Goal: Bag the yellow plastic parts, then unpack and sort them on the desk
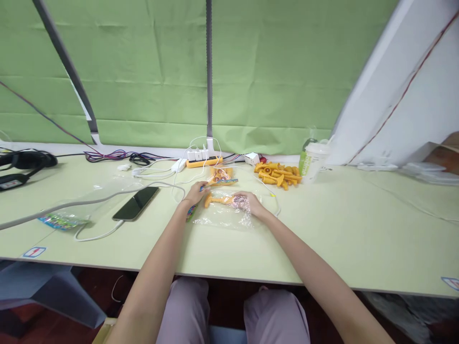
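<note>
A clear plastic bag (222, 217) with a colourful printed strip lies spread in front of me. My left hand (196, 193) pinches the bag at its left edge, by the printed part. My right hand (249, 201) is at the bag's right side, with shiny clear film over its fingers. Those fingers are closed round the right end of an orange plastic toy hammer (218, 200), whose head points left toward my left hand. Just behind, another clear bag (222, 176) with orange pieces inside lies on the table.
A pile of orange plastic toys (278, 173) lies at the back right, beside a white lidded cup (314, 160) and a green packet. Left are a phone (136, 204) on a white cable, a grey cable, an empty printed bag (62, 220) and headphones (28, 160). A power strip (204, 161) stands behind.
</note>
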Available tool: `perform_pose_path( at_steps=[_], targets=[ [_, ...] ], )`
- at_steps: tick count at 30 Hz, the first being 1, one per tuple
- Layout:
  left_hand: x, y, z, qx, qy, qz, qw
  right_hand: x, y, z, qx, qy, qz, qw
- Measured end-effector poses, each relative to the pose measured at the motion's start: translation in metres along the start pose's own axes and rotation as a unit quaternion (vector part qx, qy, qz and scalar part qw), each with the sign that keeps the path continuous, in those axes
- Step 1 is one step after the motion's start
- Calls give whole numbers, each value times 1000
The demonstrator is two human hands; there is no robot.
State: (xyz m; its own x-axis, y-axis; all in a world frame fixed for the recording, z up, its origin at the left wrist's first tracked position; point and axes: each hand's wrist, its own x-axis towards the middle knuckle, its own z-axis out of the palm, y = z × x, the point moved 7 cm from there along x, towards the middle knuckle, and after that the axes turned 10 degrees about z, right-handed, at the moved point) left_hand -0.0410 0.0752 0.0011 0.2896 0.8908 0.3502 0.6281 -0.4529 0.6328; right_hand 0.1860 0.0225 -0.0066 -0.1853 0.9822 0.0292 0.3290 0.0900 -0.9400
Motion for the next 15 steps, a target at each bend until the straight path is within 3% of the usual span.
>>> perform_pose_path(
  at_steps=[4, 6, 9, 15],
  targets=[
    [-8, -9, -10, -14, 50, -132, 990, 0, -2, -2, -44, 22, 0, 999],
    [-12, -11, -10, -39, 26, -178, 983, 1, -3, -4, -81, 39, 16, 996],
    [-13, -8, -5, -86, -35, -179, 980, 0, -2, -5, -124, 48, 51, 990],
    [-14, -12, -10, -73, -30, -196, 977, -3, -9, -6, -156, 68, 4, 985]
  ],
)
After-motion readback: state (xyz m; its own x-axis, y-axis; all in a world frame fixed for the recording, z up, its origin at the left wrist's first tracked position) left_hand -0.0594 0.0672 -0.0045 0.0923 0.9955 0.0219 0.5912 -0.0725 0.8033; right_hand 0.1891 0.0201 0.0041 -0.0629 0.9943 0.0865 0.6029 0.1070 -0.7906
